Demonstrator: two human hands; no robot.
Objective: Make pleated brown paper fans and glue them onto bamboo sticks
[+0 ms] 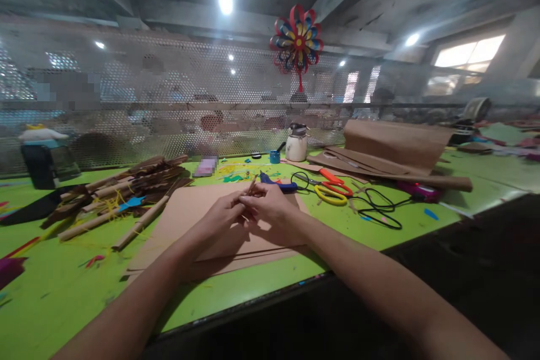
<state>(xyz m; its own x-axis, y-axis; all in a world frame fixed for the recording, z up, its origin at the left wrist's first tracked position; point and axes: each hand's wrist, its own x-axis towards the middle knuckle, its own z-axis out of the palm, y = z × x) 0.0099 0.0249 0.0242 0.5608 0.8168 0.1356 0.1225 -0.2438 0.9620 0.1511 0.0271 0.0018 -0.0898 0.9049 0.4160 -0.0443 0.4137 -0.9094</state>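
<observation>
Head view: left hand (225, 207) and right hand (275, 201) pinch a small brown strip (252, 184) between fingertips, above kraft paper sheets (181, 219) near green tabletop's (219, 299) front edge; blue glue gun (278, 184) just beyond, toward back edge.

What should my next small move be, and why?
Probably press the small brown piece together gently: your left hand and right hand meet around it above the brown sheets, while the blue glue gun lies beyond them, held by neither.
</observation>
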